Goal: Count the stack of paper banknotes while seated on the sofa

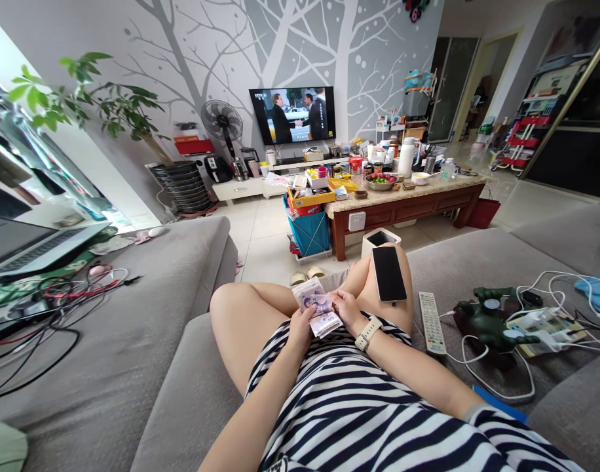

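A stack of purple banknotes (316, 305) sits in my lap, gripped from both sides. My left hand (299, 326) is closed on the lower left of the stack, thumb on top. My right hand (346, 309), with a white watch (367, 333) on its wrist, pinches the right edge of the notes. I sit cross-legged on a grey sofa (108, 367) in a striped garment. A black phone (388, 273) lies face up on my right knee, apart from both hands.
A white remote (431, 321) lies right of my leg, beside a green figure (491, 321) and tangled white cables. A laptop (29, 246) and wires are on the left. A cluttered coffee table (403, 196), blue basket (310, 229), slippers, TV (293, 115), fan and plant stand ahead.
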Demonstrator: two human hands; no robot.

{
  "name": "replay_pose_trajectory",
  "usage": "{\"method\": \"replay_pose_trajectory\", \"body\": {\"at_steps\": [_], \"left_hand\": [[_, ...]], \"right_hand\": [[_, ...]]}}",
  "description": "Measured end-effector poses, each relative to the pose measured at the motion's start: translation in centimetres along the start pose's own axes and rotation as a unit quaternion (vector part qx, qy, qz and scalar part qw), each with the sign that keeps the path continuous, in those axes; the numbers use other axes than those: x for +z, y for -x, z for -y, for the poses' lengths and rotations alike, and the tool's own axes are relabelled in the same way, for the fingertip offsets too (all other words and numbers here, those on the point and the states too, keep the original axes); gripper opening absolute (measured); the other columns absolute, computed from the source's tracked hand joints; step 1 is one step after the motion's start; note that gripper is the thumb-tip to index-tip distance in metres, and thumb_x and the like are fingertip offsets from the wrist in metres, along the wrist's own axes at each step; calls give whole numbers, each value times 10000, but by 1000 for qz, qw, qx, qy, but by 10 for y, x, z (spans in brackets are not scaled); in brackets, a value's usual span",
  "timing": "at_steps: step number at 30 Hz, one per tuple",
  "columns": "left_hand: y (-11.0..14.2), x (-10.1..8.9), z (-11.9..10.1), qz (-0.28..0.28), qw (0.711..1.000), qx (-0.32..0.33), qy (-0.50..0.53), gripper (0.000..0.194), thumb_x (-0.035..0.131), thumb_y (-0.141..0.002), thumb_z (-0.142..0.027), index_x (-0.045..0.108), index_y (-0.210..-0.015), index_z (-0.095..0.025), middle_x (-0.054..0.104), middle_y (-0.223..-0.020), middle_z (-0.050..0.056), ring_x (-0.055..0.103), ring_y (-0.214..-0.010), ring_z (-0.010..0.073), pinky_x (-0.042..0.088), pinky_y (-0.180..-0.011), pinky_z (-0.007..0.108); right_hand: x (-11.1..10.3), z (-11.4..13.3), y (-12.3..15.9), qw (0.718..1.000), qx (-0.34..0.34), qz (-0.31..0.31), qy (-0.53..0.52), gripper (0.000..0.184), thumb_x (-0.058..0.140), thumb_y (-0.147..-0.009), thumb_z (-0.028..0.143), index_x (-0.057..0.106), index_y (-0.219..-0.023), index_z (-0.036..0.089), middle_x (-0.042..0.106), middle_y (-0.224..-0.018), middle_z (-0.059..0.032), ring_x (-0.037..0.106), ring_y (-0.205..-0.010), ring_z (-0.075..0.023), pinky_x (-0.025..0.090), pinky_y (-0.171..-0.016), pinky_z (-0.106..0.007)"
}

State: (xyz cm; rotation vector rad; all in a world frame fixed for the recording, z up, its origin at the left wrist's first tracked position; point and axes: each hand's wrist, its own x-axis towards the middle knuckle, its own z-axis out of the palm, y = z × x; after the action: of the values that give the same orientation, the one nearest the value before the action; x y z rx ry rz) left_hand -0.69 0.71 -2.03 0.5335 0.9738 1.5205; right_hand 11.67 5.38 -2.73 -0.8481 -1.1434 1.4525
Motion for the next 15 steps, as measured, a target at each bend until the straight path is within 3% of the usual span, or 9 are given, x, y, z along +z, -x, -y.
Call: {"method": "replay_pose_trajectory", "body": {"at_steps": [5, 15], "left_hand": [[-2, -2, 2, 0, 1000, 3, 4, 274, 741, -599, -212, 665, -833, -90, 738, -743, 98, 701, -724, 258, 532, -784, 398], [-10, -1, 7, -9, 999, 18, 44, 287, 605, -750, -326, 675, -896, -89, 743, -809, 103, 690, -867, 264, 519, -851, 399]], "right_hand": [[-3, -4, -1, 1000, -15, -1, 14, 308, 662, -678, 459, 524, -610, 193, 476, -508, 46, 398, -489, -111, 322, -486, -240], [-3, 0, 4, 999, -24, 29, -4, 258, 648, -721, 420, 572, -665, 180, 486, -560, 41, 397, -518, -111, 336, -518, -242]]}}
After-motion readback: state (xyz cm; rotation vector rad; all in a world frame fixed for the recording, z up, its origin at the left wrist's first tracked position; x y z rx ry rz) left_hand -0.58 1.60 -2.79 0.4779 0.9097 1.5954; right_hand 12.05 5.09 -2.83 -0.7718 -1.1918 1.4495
